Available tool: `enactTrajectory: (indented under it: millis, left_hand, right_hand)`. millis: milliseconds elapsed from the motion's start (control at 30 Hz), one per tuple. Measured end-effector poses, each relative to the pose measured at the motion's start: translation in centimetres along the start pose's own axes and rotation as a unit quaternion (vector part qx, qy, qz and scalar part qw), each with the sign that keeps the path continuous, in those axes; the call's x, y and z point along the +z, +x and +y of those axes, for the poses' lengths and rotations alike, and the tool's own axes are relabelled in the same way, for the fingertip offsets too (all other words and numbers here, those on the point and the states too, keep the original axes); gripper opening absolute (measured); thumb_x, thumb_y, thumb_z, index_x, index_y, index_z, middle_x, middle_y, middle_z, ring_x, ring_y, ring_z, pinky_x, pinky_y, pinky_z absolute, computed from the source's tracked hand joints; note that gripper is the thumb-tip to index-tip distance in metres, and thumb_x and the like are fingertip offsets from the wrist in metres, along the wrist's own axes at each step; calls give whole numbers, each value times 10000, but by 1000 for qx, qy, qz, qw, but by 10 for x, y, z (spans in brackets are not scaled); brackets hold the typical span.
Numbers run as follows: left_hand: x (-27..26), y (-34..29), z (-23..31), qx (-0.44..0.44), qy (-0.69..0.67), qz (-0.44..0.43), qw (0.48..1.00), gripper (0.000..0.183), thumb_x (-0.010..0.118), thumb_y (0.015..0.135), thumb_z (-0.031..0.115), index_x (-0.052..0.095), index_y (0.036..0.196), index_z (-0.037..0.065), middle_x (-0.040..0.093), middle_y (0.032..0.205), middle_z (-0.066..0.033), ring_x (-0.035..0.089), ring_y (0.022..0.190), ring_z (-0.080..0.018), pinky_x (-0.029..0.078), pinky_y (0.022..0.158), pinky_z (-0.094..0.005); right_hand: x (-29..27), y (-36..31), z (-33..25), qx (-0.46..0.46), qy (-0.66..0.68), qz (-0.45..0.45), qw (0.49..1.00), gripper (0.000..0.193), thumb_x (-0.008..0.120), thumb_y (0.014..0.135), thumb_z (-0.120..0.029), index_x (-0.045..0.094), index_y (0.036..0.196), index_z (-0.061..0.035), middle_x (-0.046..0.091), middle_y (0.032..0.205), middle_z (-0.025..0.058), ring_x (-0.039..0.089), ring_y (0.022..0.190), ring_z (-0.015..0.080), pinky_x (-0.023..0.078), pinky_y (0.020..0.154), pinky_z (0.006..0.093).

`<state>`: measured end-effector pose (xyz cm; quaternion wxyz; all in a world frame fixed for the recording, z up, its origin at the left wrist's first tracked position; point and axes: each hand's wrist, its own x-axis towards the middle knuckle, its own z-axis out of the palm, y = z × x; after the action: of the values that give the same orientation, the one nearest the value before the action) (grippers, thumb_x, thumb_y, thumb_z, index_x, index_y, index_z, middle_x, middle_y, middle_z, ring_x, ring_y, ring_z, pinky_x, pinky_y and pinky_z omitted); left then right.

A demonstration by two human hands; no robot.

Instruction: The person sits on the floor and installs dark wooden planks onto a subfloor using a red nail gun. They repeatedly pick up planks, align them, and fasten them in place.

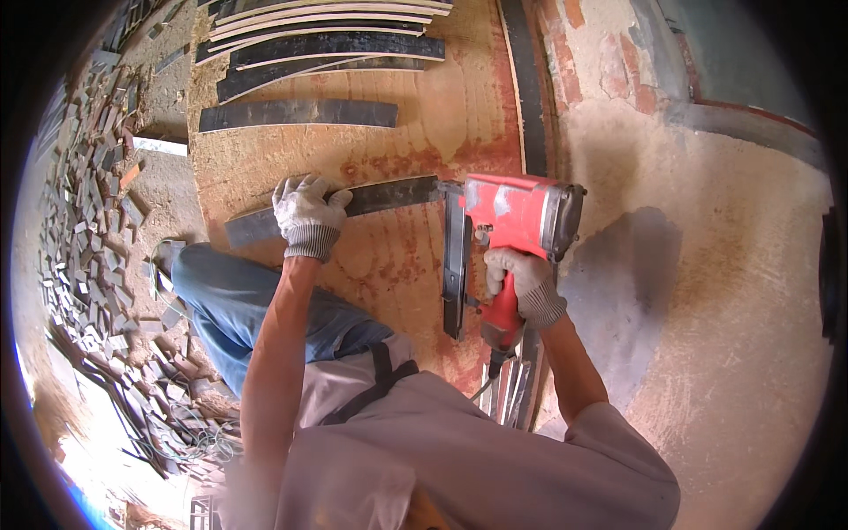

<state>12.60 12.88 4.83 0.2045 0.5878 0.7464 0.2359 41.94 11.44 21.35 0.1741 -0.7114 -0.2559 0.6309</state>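
Observation:
My left hand (307, 212), in a pale knit glove, holds a dark wooden strip (389, 196) down on a reddish-stained plywood board (353, 159); its fingers curl over the strip's far edge. My right hand (525, 281), gloved too, is wrapped around the handle of a red nail gun (511, 214). The gun's nose touches or hangs just over the strip's right end; I cannot tell which. Its black magazine (455, 274) runs back toward me, and a hose leaves the handle's lower end.
Beyond my left hand, another dark strip (300, 113) lies alone, with a stack of similar strips (336, 44) farther off. Small wood offcuts (106, 230) litter the floor at left. A long dark strip (527, 97) edges the board at right, beside a worn wall (609, 53).

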Motion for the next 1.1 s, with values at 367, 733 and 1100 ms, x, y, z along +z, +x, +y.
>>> enactTrajectory:
  millis: [367,733,1100]
  left_hand:
    - [-2,-2,1,-3,-15,-9,1000,161,767,775,300,759,821,146,710,868,-41,625,978,-280,390,1043,-452]
    - [0,0,-1,-23,-24,-23,999,158,762,765,321,791,823,177,722,893,-28,619,1003,-269,298,1133,-448]
    - [-5,1,-1,-6,-16,-10,1000,170,756,775,321,781,823,160,724,871,-29,631,976,-271,371,1060,-435]
  right_hand:
    - [-4,23,-3,-52,-108,-31,992,272,645,883,-160,573,640,-63,555,548,65,546,471,189,477,505,324]
    - [8,23,-8,-52,-108,-61,991,263,629,892,-155,561,657,-61,542,556,56,532,472,177,472,495,329]
    - [16,29,-10,-68,-99,-113,986,164,631,890,-113,630,1031,-29,494,582,21,522,473,157,465,472,339]
